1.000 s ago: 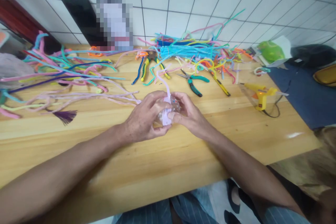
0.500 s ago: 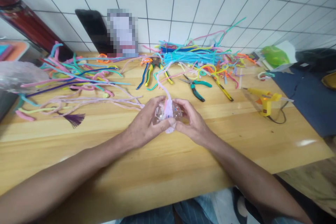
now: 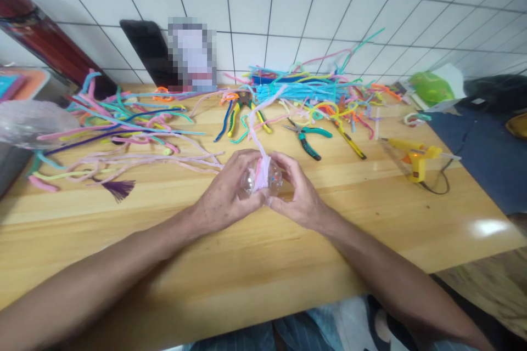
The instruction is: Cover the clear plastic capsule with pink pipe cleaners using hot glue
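Both of my hands cup a small clear plastic ball [image 3: 272, 180] above the middle of the wooden table [image 3: 247, 263]. A pale pink pipe cleaner [image 3: 260, 149] is wrapped over the ball, and its free end rises toward the wall. My left hand [image 3: 224, 194] grips the ball's left side with the thumb pressed on the pink band. My right hand [image 3: 298, 192] closes round the right side, fingers curled over the top.
Several loose pipe cleaners [image 3: 123, 126] sprawl at the left, with a tangled heap [image 3: 304, 90] at the back. Teal-handled pliers [image 3: 308, 140], yellow-handled cutters [image 3: 242, 109] and a yellow glue gun [image 3: 415, 159] lie behind and to the right. A purple tassel [image 3: 119, 187] lies at the left.
The ball has turned a little in my hands, and the pink pipe cleaner's free end has swung up and to the right. The view itself has shifted slightly.
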{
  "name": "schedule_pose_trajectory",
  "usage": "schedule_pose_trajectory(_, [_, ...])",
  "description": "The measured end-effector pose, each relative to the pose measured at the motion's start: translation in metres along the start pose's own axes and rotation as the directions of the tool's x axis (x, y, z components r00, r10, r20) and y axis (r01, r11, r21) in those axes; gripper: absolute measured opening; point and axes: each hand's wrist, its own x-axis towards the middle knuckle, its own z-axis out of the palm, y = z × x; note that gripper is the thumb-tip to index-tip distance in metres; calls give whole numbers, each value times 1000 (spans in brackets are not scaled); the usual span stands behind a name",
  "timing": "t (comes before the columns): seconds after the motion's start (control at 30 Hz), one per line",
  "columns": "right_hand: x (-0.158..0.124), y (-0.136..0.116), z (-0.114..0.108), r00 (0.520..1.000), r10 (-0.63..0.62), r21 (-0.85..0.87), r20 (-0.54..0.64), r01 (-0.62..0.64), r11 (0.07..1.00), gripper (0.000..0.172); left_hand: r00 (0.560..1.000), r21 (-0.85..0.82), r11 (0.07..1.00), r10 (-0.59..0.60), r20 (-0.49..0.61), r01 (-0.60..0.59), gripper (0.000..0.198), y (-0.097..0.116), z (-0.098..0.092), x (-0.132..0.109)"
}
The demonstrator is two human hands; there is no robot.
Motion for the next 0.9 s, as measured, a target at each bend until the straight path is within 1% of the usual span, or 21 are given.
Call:
schedule_pose_trajectory(0.23, [0, 2, -1, 999, -32, -45, 16, 33, 998, 84, 1000, 22, 1000, 13, -24, -13, 52, -2, 3, 0])
schedule_pose_trajectory(0.47, [1, 2, 0, 1000, -30, -68, -5, 29, 997, 85, 999, -36, 999, 27, 41, -25, 60, -2, -3, 3])
schedule_pose_trajectory(0.6, [2, -1, -7, 999, -17, -48, 34, 19, 999, 84, 999, -26, 1000, 15, 48, -14, 59, -3, -2, 3])
schedule_pose_trajectory(0.67, [2, -5, -13, 998, -29, -36, 63, 32, 999, 79, 999, -16, 1000, 7, 37, -7, 59, -4, 0, 3])
schedule_pose_trajectory(0.73, [3, -10, -19, 997, -42, -32, 65, 44, 999, 71, 1000, -13, 1000, 12, 20, -12, 58, -4, 3, 4])
schedule_pose_trajectory(0.8, [6, -15, -22, 999, -37, -16, 40, 38, 999, 62, 1000, -5, 1000, 27, 4, -27, 57, -4, 5, 5])
schedule_pose_trajectory(0.9, [12, -24, -22, 1000, -17, 36, 6, 17, 999, 53, 999, 20, 999, 50, 3, -50, 56, -2, 7, 7])
